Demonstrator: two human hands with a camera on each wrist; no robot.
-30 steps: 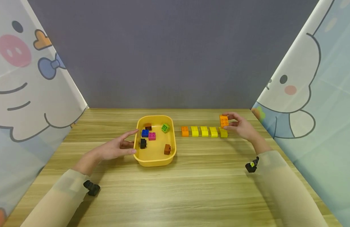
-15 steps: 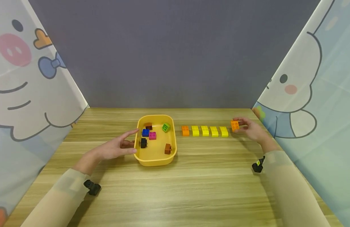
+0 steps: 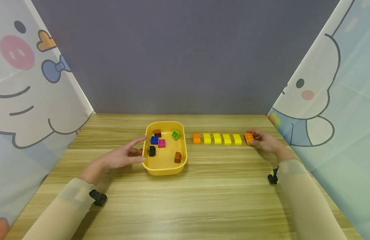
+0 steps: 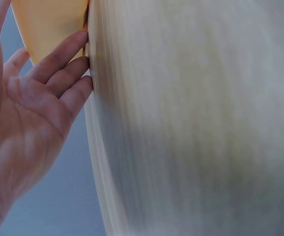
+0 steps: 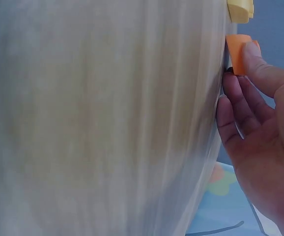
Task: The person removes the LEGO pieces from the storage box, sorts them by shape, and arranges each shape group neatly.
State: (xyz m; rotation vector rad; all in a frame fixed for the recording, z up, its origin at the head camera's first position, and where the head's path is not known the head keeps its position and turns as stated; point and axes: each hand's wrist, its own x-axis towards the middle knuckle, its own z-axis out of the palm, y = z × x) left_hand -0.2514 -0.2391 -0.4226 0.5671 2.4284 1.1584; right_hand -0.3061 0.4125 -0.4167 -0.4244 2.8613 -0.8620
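Head view: your right hand pinches an orange brick low over the bench. Toward 9 o'clock of it run four yellow bricks, then a second orange brick. Your left hand stands at the 9 o'clock side of the tray, grip wide, thumb and index finger at the rim. The tray carries a brown brick at 11 o'clock, a green brick at 1, a blue brick at 10, a black brick at 9, a pink brick near centre and another brown brick at 4.

Left wrist view: your fingers extend loosely; part of the tray shows at 12 o'clock of the palm.

Right wrist view: your grip is narrow, thumb against the orange brick. One yellow brick lies near it at 12 o'clock.
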